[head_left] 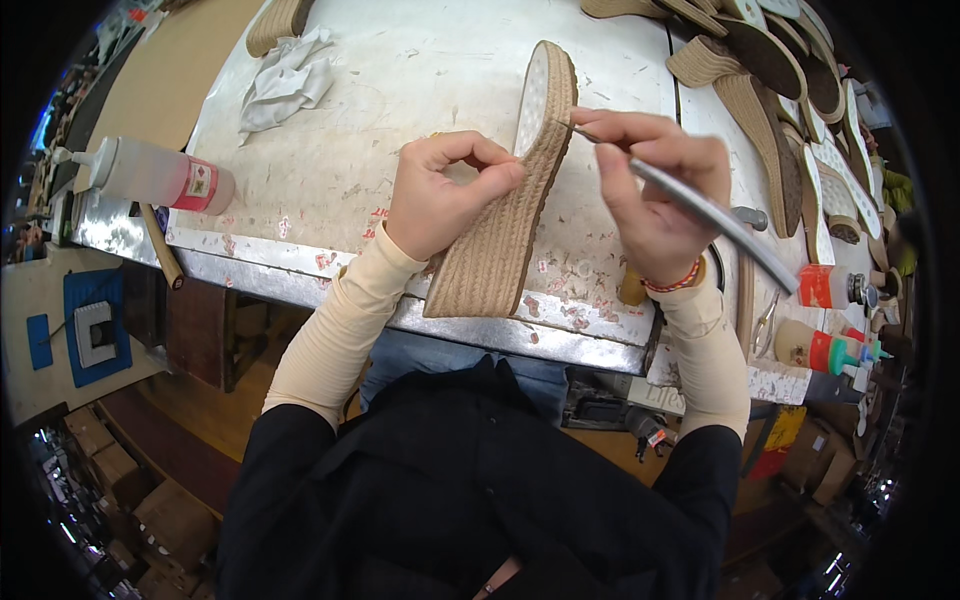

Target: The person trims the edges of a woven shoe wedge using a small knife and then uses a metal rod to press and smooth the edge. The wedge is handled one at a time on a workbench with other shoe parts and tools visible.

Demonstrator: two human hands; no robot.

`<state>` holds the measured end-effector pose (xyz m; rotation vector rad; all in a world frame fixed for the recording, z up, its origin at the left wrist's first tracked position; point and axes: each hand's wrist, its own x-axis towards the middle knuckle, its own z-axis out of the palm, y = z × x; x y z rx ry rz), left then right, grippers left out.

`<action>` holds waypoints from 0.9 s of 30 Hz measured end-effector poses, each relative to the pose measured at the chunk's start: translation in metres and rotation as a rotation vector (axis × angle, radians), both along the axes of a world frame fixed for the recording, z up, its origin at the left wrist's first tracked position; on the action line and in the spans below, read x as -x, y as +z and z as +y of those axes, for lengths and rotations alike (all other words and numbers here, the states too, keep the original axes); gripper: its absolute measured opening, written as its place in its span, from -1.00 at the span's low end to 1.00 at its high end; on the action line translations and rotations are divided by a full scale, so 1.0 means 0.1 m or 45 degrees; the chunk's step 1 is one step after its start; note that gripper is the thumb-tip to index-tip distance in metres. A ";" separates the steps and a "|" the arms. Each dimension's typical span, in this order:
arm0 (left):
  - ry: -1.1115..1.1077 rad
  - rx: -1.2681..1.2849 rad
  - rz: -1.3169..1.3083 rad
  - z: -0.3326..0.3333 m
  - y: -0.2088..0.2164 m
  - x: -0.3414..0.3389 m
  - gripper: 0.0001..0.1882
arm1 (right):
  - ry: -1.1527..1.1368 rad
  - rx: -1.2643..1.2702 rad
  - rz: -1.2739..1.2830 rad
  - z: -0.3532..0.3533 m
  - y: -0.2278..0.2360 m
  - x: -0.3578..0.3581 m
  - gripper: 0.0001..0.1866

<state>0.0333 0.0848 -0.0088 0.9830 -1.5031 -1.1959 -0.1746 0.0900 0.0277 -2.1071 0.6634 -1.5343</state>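
Note:
A rope-wrapped wedge shoe sole [492, 245] stands tilted on the white worktable, its broad heel end toward me and its pale, dotted top facing left. My left hand [450, 185] has thumb and forefinger pinched at the sole's upper left edge, about midway along. In my right hand [665, 185] is a long silver tool [715, 215] with a thin pointed tip. The tip meets the woven side of the sole near its toe end. The tool's exact kind is not clear, and the hand is slightly blurred.
A clear squeeze bottle [160, 178] lies at the left, near a wooden handle [162, 248]. Crumpled white cloth [290, 80] and another sole [278, 26] are farther back. More wedge soles [765, 140] pile up at the right, above bottles with red labels [822, 287].

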 end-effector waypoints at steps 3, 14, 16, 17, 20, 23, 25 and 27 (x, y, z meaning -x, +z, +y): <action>-0.039 -0.065 0.025 -0.04 0.03 -0.04 -0.86 | 0.061 -0.168 -0.288 -0.05 -0.04 -0.05 -0.67; -0.023 0.021 0.065 0.00 0.00 0.01 -0.89 | 0.003 -0.139 0.149 -0.01 -0.10 -0.08 -0.62; -0.049 -0.025 0.073 -0.02 0.00 0.00 -0.88 | 0.032 -0.172 -0.006 0.00 -0.13 -0.11 -0.64; -0.061 -0.043 0.084 -0.02 0.00 -0.01 -0.87 | 0.048 -0.189 -0.083 0.01 -0.14 -0.13 -0.65; -0.065 -0.038 0.123 -0.01 -0.01 0.00 -0.84 | 0.077 -0.329 -0.348 0.02 -0.17 -0.12 -0.75; -0.084 0.064 0.103 -0.01 -0.02 0.02 -0.79 | 0.024 -0.098 -0.052 0.01 -0.19 -0.09 -0.75; -0.104 0.097 0.074 -0.02 -0.02 0.02 -0.76 | 0.001 -0.008 -0.001 0.00 -0.19 -0.09 -0.75; -0.110 0.071 0.035 -0.03 -0.02 0.02 -0.74 | 0.002 -0.005 -0.014 -0.01 -0.20 -0.10 -0.75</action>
